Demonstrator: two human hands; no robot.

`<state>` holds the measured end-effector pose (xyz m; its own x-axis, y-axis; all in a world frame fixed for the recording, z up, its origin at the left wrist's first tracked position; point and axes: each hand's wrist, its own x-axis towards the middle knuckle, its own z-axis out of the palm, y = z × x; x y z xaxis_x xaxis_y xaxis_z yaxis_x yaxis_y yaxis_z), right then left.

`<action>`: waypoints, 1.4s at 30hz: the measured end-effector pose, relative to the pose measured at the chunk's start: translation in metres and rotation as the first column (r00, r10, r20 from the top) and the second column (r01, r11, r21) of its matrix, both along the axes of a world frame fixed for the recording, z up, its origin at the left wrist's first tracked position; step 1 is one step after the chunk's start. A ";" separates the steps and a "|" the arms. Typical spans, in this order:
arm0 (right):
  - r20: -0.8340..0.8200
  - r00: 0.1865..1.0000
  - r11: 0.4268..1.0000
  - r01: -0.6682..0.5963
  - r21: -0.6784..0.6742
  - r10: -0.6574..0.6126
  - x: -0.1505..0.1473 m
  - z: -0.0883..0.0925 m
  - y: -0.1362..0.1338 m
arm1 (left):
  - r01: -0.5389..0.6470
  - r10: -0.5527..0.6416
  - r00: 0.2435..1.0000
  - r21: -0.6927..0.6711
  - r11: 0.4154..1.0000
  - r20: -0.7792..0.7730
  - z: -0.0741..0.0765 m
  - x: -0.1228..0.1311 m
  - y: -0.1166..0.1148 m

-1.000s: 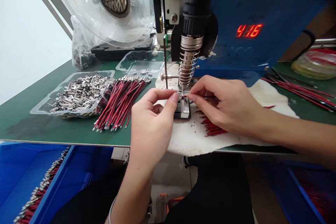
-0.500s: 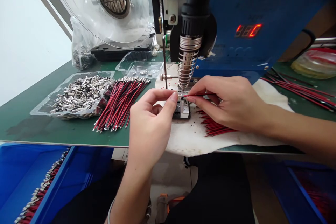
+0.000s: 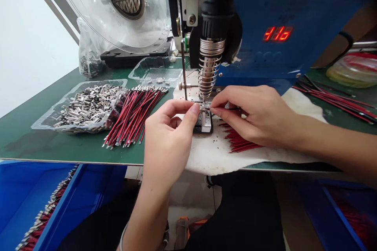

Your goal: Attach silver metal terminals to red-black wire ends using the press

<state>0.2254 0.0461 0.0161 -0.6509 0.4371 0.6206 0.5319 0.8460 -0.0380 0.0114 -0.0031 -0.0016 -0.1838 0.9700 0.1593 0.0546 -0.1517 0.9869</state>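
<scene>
Under the tip of a soldering machine (image 3: 209, 62) with a coil spring, both my hands meet at a small metal fixture (image 3: 206, 123). My left hand (image 3: 171, 137) pinches thumb and forefinger at the fixture's left side; whatever sits between those fingertips is too small to make out. From the right, my right hand (image 3: 253, 113) pinches a thin wire (image 3: 234, 108), dark along the part that shows, with its end at the fixture. Beneath that hand a bundle of red and black wires (image 3: 240, 141) lies on a white cloth (image 3: 212, 160).
On the green table (image 3: 23, 125), a clear tray (image 3: 44, 123) holds many metal connectors beside a pile of red-black wires (image 3: 134, 117) with connectors on. Behind are another clear tray (image 3: 141, 71) and a large clear reel (image 3: 85, 4). Blue bins (image 3: 79, 200) sit below the table edge.
The red wire seen in my right fingers now shows dark, and its end looks different at the fixture. The machine's red display reads differently. My left hand has barely moved.
</scene>
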 end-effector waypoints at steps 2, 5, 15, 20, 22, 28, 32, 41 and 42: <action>0.011 1.000 1.000 -0.028 -0.012 0.028 0.001 0.001 0.001 | 0.001 -0.001 1.000 0.003 1.000 -0.006 0.000 0.000 0.000; 0.019 0.998 0.998 -0.060 -0.014 0.060 0.002 0.000 0.002 | 0.000 0.000 1.000 0.010 1.000 -0.017 0.001 0.001 0.001; 0.048 0.999 0.999 -0.018 -0.051 0.021 0.001 0.002 0.001 | 0.003 -0.007 0.995 0.041 0.999 0.103 -0.003 0.002 0.001; 0.055 0.998 0.998 -0.001 -0.059 0.005 0.002 0.001 0.001 | 0.020 -0.026 0.992 0.047 0.999 0.127 -0.002 0.002 0.003; 0.047 0.999 0.999 -0.014 -0.043 0.016 0.002 0.001 0.001 | 0.022 -0.028 0.992 0.049 0.999 0.121 -0.002 0.002 0.003; 0.041 0.999 0.999 -0.030 -0.041 0.032 0.002 0.001 0.001 | 0.036 -0.044 0.988 0.056 0.998 0.148 -0.002 0.002 0.003; 0.040 0.999 0.997 -0.008 -0.074 0.011 0.002 0.002 0.001 | 0.037 -0.045 0.987 0.057 0.998 0.152 -0.001 0.003 0.003; 0.027 1.000 0.997 -0.009 -0.076 0.011 0.000 0.002 0.001 | 0.034 -0.041 0.992 0.058 0.998 0.121 -0.001 0.002 0.003; 0.025 1.000 0.997 -0.004 -0.081 0.006 0.000 0.002 0.001 | 0.029 -0.036 0.993 0.058 0.998 0.114 -0.001 0.002 0.003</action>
